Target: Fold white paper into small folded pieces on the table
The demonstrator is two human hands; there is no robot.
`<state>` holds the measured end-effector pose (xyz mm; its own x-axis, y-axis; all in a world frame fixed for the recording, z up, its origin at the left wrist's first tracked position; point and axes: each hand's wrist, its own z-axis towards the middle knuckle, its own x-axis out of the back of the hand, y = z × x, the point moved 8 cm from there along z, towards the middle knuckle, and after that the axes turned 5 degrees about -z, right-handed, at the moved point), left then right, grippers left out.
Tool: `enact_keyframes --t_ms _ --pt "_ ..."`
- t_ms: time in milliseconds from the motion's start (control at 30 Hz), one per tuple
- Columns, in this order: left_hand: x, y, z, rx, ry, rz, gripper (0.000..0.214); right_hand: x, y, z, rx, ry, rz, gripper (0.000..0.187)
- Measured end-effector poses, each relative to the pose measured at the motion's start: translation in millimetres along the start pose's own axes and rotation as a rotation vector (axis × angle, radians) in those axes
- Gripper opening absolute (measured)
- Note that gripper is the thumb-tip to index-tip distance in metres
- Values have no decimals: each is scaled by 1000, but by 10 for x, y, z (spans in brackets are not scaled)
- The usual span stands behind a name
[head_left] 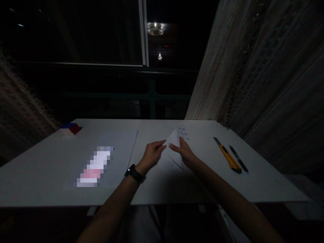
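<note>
Between my hands is a folded sheet of white paper (174, 142), its shape pointed at the top and with a loose flap toward me. My left hand (154, 152) pinches its left edge between thumb and fingers; a dark watch sits on that wrist. On the other side, my right hand (186, 152) grips the right edge, thumb across the front and fingers behind. Just beyond the right hand, small marks or strips (184, 133) show on the white surface; I cannot tell which they are.
On the white table (202, 189), a yellow utility knife (229, 158) and a dark pen (238, 158) lie at right. White sheets (121, 152) lie at left, with a bright blurred-out phone-like shape (97, 165) on them. A blue and red block (71, 129) stands at far left.
</note>
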<state>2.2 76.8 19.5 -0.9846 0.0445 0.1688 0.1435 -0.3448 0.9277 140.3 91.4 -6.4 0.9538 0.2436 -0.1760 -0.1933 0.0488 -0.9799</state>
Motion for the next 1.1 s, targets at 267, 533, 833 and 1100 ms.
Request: enact_keyframes --t_ms 267,533,833,1100 --pt "-40 72 -21 -129 25 176 29 65 -35 -27 51 124 -20 58" --pt "-1 183 -83 -261 115 253 26 35 -87 -44 73 101 59 50" --pt "-8 368 -176 -448 167 336 25 47 -135 -42 90 81 64 60" --pt "-43 461 -229 -541 167 377 26 48 -246 -60 115 77 41 64"
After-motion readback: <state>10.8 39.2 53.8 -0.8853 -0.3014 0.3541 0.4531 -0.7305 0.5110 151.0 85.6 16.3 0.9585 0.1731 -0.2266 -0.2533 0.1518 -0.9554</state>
